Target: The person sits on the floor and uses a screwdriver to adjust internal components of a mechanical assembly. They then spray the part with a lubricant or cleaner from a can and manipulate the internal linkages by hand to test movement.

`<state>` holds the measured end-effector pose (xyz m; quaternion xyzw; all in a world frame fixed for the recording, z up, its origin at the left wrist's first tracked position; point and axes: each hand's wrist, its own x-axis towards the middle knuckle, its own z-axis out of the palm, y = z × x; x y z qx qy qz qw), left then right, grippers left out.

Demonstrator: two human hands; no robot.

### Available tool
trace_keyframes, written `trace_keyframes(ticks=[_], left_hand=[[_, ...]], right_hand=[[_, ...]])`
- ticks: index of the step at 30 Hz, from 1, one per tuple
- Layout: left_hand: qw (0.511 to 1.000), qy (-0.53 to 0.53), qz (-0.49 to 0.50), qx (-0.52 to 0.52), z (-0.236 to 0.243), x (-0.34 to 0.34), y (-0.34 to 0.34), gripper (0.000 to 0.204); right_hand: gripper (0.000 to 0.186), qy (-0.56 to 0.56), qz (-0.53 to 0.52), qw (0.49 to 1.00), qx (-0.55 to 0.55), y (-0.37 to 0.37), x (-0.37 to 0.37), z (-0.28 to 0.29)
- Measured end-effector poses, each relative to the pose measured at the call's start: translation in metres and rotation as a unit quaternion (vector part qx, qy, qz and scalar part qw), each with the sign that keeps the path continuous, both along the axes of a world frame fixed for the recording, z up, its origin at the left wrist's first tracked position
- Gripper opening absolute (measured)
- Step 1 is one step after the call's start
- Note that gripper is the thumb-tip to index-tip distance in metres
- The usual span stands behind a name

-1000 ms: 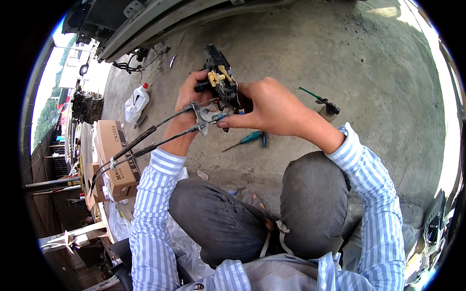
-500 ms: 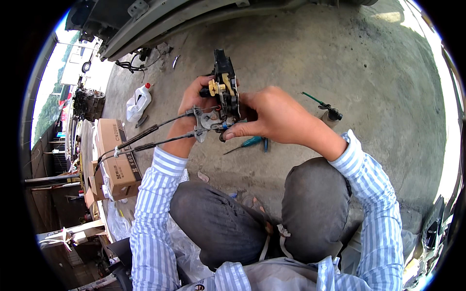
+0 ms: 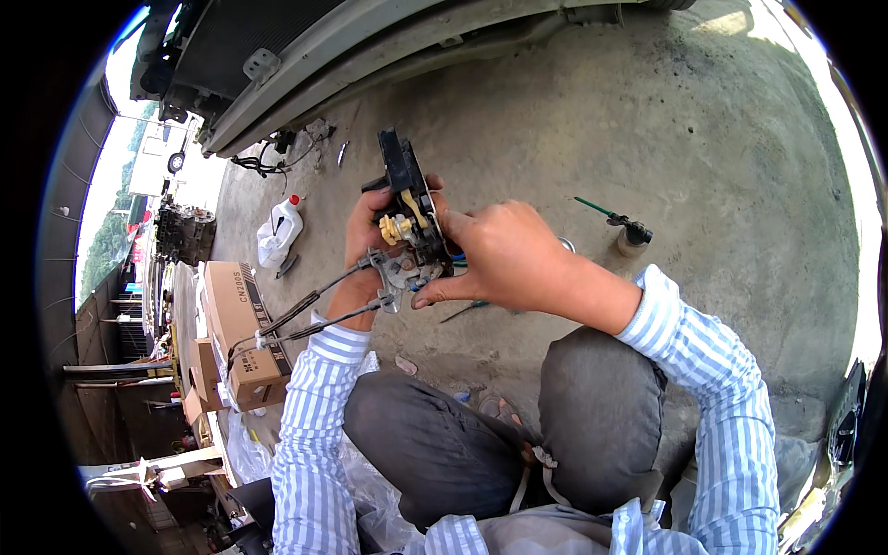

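A black car door latch (image 3: 401, 176) with yellowish plastic levers is held up in front of my knees, its top leaning left. My left hand (image 3: 363, 227) grips it from behind and from the left, with fingertips showing past its far edge. Closed on its right side is my right hand (image 3: 518, 254), with the thumb at the lower end by the metal bracket (image 3: 388, 273). Some of the right fingers are hidden behind the latch. Two black cables (image 3: 310, 301) run from the bracket down to the left over my left forearm, bound together by a tie.
A white jug (image 3: 277, 236) with a red cap and a cardboard box (image 3: 242, 310) stand at left. A container with a dark top (image 3: 633, 239) is at right. A thin-shafted tool (image 3: 462, 312) lies below my right hand. Vehicle bodywork (image 3: 370, 60) spans the top.
Both hands and the latch are lower in the picture and a little left. The latch's top now tilts more to the left. The whole view has also shifted slightly.
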<state>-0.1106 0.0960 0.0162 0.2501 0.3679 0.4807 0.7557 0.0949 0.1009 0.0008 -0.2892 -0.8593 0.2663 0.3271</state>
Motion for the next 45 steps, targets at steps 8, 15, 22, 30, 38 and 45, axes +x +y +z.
trace_keyframes(ticks=[8, 15, 22, 30, 38, 45], left_hand=[[0.997, -0.057, -0.046, 0.029, -0.005, -0.002, 0.005, 0.06], [0.994, -0.06, -0.09, 0.035, -0.003, 0.004, 0.004, 0.063], [0.99, -0.084, -0.097, 0.053, 0.005, 0.012, 0.002, 0.066], [0.989, -0.051, -0.095, 0.096, 0.011, 0.012, 0.002, 0.061], [0.994, -0.009, -0.033, 0.101, 0.015, 0.017, -0.001, 0.06], [0.994, -0.019, -0.042, 0.096, 0.015, 0.013, 0.002, 0.059]], right_hand=[[0.077, 0.007, 0.026, 0.999, 0.021, -0.003, 0.007, 0.008], [0.053, 0.01, 0.06, 0.998, 0.023, -0.004, 0.013, 0.01], [0.081, 0.033, 0.057, 0.995, 0.077, -0.004, 0.015, 0.011], [0.071, 0.039, 0.033, 0.996, 0.077, -0.006, 0.015, 0.012], [0.078, 0.054, 0.01, 0.995, 0.081, -0.006, 0.012, 0.011], [0.071, 0.044, 0.0, 0.997, 0.065, -0.008, 0.012, 0.016]])
